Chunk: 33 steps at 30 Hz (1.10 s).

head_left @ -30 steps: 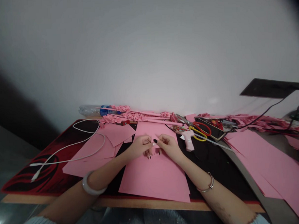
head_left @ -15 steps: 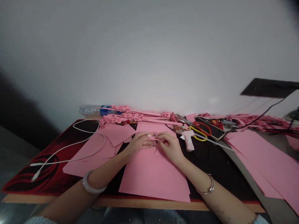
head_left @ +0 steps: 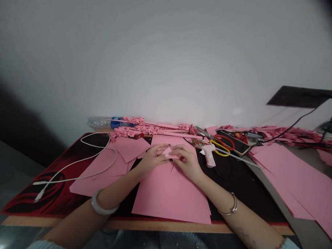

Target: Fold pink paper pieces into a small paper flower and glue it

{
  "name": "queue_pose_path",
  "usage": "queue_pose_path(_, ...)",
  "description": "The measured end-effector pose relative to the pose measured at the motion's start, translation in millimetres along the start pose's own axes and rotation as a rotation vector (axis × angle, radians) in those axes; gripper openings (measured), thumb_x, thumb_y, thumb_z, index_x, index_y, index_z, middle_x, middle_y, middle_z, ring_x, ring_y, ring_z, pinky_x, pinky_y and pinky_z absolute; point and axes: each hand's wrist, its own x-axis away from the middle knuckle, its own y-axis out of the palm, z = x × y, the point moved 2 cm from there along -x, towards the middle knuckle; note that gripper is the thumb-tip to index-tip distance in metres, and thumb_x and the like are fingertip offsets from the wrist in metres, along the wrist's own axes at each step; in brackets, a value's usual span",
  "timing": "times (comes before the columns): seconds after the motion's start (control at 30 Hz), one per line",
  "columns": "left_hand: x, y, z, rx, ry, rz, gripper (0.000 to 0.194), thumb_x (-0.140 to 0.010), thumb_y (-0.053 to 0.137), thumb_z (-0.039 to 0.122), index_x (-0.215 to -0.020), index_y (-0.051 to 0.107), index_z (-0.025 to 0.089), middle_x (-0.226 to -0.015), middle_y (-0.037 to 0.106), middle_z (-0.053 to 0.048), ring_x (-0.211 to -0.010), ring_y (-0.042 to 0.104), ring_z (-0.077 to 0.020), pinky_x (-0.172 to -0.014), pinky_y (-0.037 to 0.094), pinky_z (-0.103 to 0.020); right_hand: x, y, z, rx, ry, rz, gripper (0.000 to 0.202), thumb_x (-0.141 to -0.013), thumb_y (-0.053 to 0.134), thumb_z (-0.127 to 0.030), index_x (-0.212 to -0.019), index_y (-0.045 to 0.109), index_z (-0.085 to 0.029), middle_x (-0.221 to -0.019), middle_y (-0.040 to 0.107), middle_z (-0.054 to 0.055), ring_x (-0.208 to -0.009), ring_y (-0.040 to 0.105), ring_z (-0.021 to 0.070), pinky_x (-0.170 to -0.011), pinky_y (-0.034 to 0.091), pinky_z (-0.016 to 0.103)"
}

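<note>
Between my two hands is a small folded piece of pink paper (head_left: 168, 152), pinched from both sides. My left hand (head_left: 155, 157) grips its left end, with thumb and fingers closed on it. On the other side my right hand (head_left: 185, 161) has curled fingers on the same piece. Below them lies a large pink paper sheet (head_left: 172, 197), reaching to the front edge of the desk. A pink glue gun (head_left: 209, 155) rests just right of my right hand. Scissors with red and yellow handles (head_left: 222, 146) lie beyond it.
At left, a white cable (head_left: 87, 176) loops over more pink sheets (head_left: 102, 170) on a red and black mat (head_left: 59, 193). Paper flowers (head_left: 152, 129) and a plastic bottle (head_left: 100, 122) line the wall. A phone (head_left: 237, 145) and a pink paper stack (head_left: 290, 178) are at right.
The fingers of both hands have shifted and opened slightly around the folded paper, so more of it shows. The arms and the things on the desk stay in place.
</note>
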Motion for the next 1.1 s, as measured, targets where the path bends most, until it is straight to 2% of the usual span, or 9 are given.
queue_pose_path(0.27, 1, 0.3, -1, -0.018, -0.072, -0.027, 0.048, -0.068, 0.068, 0.019, -0.114, 0.054, 0.017, -0.121, 0.050, -0.014, -0.100, 0.057, -0.0206, -0.086, 0.046, -0.035, 1, 1, 6, -0.105, 0.086, -0.010, 0.007, -0.072, 0.061, -0.015, -0.074, 0.067, -0.019, -0.100, 0.054, 0.008, -0.087, 0.055, 0.0168, -0.062, 0.044, 0.026)
queue_pose_path(0.47, 0, -2.4, -3, 0.005, -0.116, -0.017, 0.037, -0.067, 0.069, 0.025, -0.101, 0.058, 0.016, -0.106, 0.060, -0.010, -0.089, 0.061, -0.0183, -0.082, 0.047, -0.036, 0, 1, 11, -0.253, 0.146, -0.042, 0.005, -0.071, 0.064, -0.018, -0.073, 0.068, -0.020, -0.098, 0.055, 0.007, -0.097, 0.053, 0.0182, -0.078, 0.045, 0.030)
queue_pose_path(0.6, -1, -5.6, -7, 0.005, -0.126, -0.010, 0.036, -0.065, 0.071, 0.025, -0.097, 0.057, 0.016, -0.103, 0.062, -0.010, -0.086, 0.063, -0.0177, -0.082, 0.047, -0.035, -2, 1, 15, -0.337, 0.208, -0.064, 0.006, -0.070, 0.066, -0.025, -0.073, 0.067, -0.020, -0.097, 0.056, 0.006, -0.098, 0.053, 0.0181, -0.080, 0.044, 0.031)
queue_pose_path(0.7, -2, -4.5, -7, -0.002, -0.151, -0.027, 0.036, -0.065, 0.071, 0.024, -0.097, 0.055, 0.015, -0.099, 0.063, -0.009, -0.085, 0.064, -0.0183, -0.081, 0.048, -0.035, -3, 0, 17, -0.364, 0.232, -0.033, 0.007, -0.069, 0.067, -0.025, -0.068, 0.064, -0.018, -0.093, 0.056, 0.006, -0.094, 0.055, 0.0173, -0.080, 0.043, 0.030)
queue_pose_path(0.93, -1, -0.2, -11, -0.019, -0.155, -0.099, 0.040, -0.062, 0.074, 0.025, -0.095, 0.054, 0.013, -0.084, 0.066, -0.007, -0.077, 0.065, -0.0174, -0.079, 0.049, -0.040, -4, 0, 16, -0.297, 0.238, -0.033, 0.016, -0.070, 0.063, -0.024, -0.058, 0.057, -0.015, -0.081, 0.055, 0.003, -0.082, 0.054, 0.0146, -0.076, 0.043, 0.029)
queue_pose_path(1.1, 0, 1.2, -11, -0.021, -0.158, -0.107, 0.039, -0.063, 0.073, 0.026, -0.095, 0.054, 0.013, -0.084, 0.066, -0.007, -0.076, 0.065, -0.0174, -0.078, 0.050, -0.040, -3, 3, 16, -0.356, 0.319, -0.044, 0.019, -0.069, 0.063, -0.027, -0.059, 0.052, -0.016, -0.074, 0.053, 0.002, -0.065, 0.051, 0.0116, -0.060, 0.045, 0.026)
